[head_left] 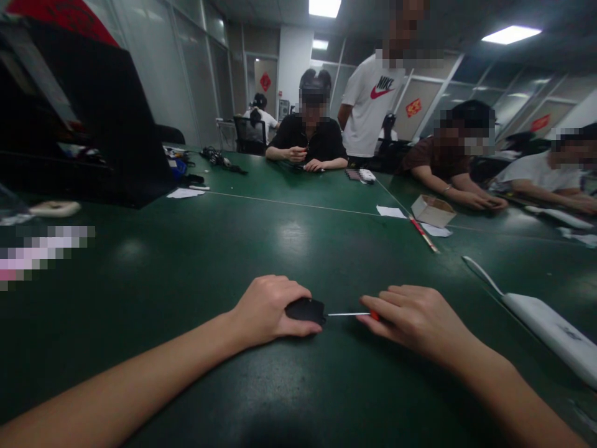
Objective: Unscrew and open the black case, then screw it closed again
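Note:
A black computer mouse (305, 310) lies on the green tabletop, with my left hand (270, 311) closed around it, thumb on the near side and fingers on the far side. My right hand (410, 317) is closed on a screwdriver (349, 314) with a thin metal shaft and an orange-red handle mostly hidden in the fingers. The shaft lies level and points left, its tip at the mouse's right end. Whether the tip touches the mouse or sits in it, I cannot tell.
A white power strip (550, 330) with a cable lies at right. Further back are a small open box (433, 211), a red stick (423, 234) and paper pieces. A large black panel (102, 118) stands at left. Several people sit or stand around the green table (209, 242).

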A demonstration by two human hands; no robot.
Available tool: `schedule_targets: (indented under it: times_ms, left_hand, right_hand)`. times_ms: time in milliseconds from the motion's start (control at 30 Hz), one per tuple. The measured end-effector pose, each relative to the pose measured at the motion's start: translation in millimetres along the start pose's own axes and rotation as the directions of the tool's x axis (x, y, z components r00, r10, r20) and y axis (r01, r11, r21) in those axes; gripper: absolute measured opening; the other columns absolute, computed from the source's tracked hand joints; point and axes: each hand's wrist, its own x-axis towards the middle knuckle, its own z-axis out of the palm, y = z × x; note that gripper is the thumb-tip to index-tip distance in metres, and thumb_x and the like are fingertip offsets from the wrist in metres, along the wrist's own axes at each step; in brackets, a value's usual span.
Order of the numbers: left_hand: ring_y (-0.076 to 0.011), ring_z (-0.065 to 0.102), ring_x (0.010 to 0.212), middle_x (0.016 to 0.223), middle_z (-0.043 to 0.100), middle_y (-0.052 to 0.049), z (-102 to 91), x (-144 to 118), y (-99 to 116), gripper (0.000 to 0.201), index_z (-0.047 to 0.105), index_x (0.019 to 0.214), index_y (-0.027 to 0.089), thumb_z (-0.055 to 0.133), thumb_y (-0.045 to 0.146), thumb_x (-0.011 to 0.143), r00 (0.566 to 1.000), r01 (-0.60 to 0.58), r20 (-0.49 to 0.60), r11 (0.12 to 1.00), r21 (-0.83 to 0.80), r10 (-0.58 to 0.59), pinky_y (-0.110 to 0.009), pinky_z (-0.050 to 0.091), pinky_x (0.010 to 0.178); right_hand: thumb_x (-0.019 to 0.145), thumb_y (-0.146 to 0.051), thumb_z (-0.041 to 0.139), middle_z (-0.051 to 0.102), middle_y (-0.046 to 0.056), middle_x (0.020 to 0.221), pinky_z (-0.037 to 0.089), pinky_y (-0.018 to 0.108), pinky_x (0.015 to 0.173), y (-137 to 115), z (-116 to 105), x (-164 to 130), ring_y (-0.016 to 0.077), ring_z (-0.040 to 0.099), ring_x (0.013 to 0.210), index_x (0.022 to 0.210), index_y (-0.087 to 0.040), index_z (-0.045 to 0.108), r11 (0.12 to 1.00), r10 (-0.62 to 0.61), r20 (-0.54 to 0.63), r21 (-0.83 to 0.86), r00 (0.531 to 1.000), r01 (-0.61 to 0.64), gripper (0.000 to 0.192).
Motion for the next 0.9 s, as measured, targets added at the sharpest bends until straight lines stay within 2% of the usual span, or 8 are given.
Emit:
schedule_targets:
  times_ms: [233,433,533,600,733,900]
  left_hand:
    - [-0.0227,0.067,0.082,0.094,0.074,-0.007,0.1,-2,0,0.05,0.07,0.106,0.019,0.063,0.062,0.082,1.0,0.006,0.0,1.0,-0.003,-0.006,-0.035,0.049,0.075]
    - [-0.0231,0.068,0.088,0.1,0.074,-0.007,2.1,-2,0,0.047,0.068,0.107,0.018,0.064,0.058,0.083,0.999,-0.022,-0.04,0.998,-0.06,0.02,-0.036,0.049,0.081]
    - [-0.0227,0.068,0.09,0.101,0.074,-0.008,2.8,-3,-1,0.046,0.068,0.108,0.018,0.065,0.057,0.083,0.997,-0.02,-0.081,0.996,-0.091,0.013,-0.035,0.05,0.082]
    - [-0.0223,0.068,0.09,0.1,0.074,-0.008,2.7,-4,-1,0.046,0.068,0.107,0.018,0.066,0.057,0.082,0.996,-0.023,-0.094,0.994,-0.11,0.012,-0.035,0.05,0.082]
    - [-0.0216,0.067,0.088,0.099,0.074,-0.008,3.1,-4,-2,0.046,0.067,0.107,0.016,0.068,0.055,0.081,0.995,-0.066,-0.086,0.988,-0.141,0.055,-0.035,0.049,0.082]
    - [-0.0209,0.067,0.085,0.095,0.074,-0.009,8.1,-3,-3,0.052,0.067,0.11,0.014,0.07,0.056,0.079,0.98,-0.186,-0.107,0.965,-0.186,0.169,-0.034,0.05,0.079]
  right_hand:
    - [0.099,-0.042,0.049,0.069,0.006,0.069,0.039,0.03,0.057,-8,7,4,0.0183,0.06,0.061,0.094,-0.021,0.073,0.992,0.049,0.034,0.113,0.998,-0.053,0.032]
    - [0.1,-0.047,0.046,0.071,0.008,0.08,0.043,0.03,0.061,-36,27,13,0.0203,0.065,0.068,0.105,-0.015,0.068,0.964,0.106,0.043,0.239,0.993,-0.113,0.039]
    - [0.101,-0.043,0.045,0.071,0.01,0.093,0.048,0.031,0.069,-42,27,16,0.0207,0.065,0.079,0.117,-0.014,0.062,0.945,0.069,0.05,0.318,0.996,-0.082,0.037]
    - [0.103,-0.034,0.041,0.069,0.009,0.093,0.047,0.03,0.07,-41,23,15,0.0194,0.063,0.079,0.121,-0.014,0.06,0.958,0.023,0.042,0.284,0.999,-0.034,0.033]
    - [0.104,-0.028,0.039,0.066,0.006,0.083,0.041,0.027,0.057,-33,19,13,0.0158,0.059,0.066,0.121,-0.016,0.063,0.998,0.003,-0.041,0.058,0.999,-0.001,0.032]
    - [0.101,-0.019,0.044,0.066,0.007,0.086,0.042,0.029,0.059,-36,30,15,0.0187,0.059,0.071,0.123,-0.014,0.062,0.995,-0.08,-0.134,-0.074,0.988,0.071,0.029]
